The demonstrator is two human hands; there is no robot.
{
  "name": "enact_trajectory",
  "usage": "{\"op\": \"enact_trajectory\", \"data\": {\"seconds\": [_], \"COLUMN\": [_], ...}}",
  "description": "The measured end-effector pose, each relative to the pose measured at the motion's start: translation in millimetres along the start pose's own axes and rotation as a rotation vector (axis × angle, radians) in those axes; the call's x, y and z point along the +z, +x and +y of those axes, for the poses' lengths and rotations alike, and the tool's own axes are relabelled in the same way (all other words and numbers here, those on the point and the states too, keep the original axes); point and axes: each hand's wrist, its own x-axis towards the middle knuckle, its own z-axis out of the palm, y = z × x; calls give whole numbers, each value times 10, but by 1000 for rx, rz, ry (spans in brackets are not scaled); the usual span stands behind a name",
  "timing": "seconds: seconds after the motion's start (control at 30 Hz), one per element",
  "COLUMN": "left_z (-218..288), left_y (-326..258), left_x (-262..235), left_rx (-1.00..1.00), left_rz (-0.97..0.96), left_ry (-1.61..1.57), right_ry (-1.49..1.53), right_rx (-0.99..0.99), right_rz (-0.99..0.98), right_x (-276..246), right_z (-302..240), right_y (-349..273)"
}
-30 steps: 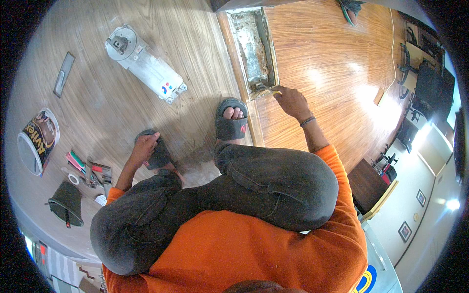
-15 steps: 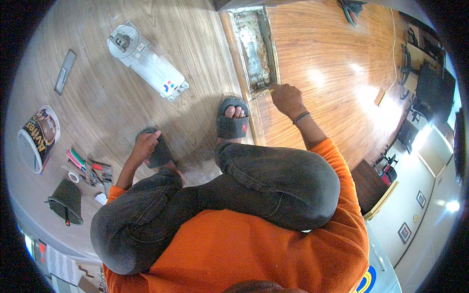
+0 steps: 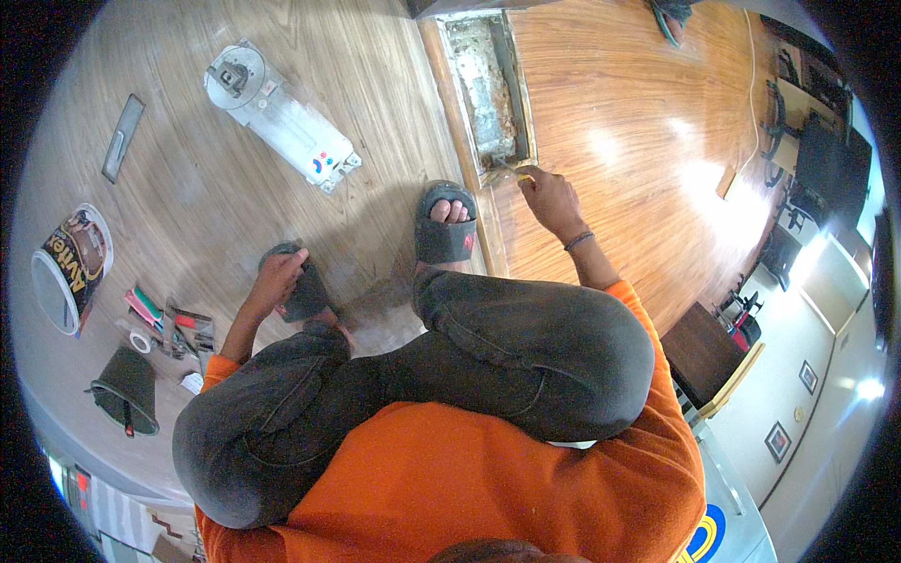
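Observation:
My right hand [image 3: 554,201] is closed around a small tool with a yellow handle [image 3: 524,176] and a thin metal end. Its tip reaches the near corner of a long rectangular recess [image 3: 483,84] in the floor. The recess has rough, whitish, worn surfaces inside. Beside my left foot, my left hand [image 3: 280,281] hangs with its fingers curled together, over the dark slipper [image 3: 305,293]; whatever it may hold is hidden. A silver metal unit with a round disc at one end [image 3: 282,122], like a door floor hinge, lies on the wood-patterned floor left of the recess.
A flat metal trowel [image 3: 123,138] lies at the left. Below it are a tipped paint bucket [image 3: 73,269], several hand tools [image 3: 169,324], a tape roll [image 3: 140,342] and a dark bucket [image 3: 127,390]. Another person's foot [image 3: 673,23] shows at the far top, near a white cable [image 3: 753,103].
My right hand has drawn slightly back and down from the recess's corner, so more of the tool shows. The left hand stays in place.

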Motion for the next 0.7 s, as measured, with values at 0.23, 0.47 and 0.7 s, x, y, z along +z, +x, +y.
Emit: {"op": "enact_trajectory", "data": {"seconds": [0.23, 0.47, 0.7], "left_z": [-78, -113, -199], "left_y": [5, 53, 126], "left_x": [-1, 22, 23], "left_rx": [54, 102, 152], "left_rz": [28, 75, 74], "left_ry": [0, 12, 35], "right_ry": [-321, -487, -270], "right_rx": [-145, -247, -236], "right_rz": [107, 48, -40], "right_x": [-184, -194, -378], "right_z": [-89, -140, -8], "right_y": [194, 461, 287]}}
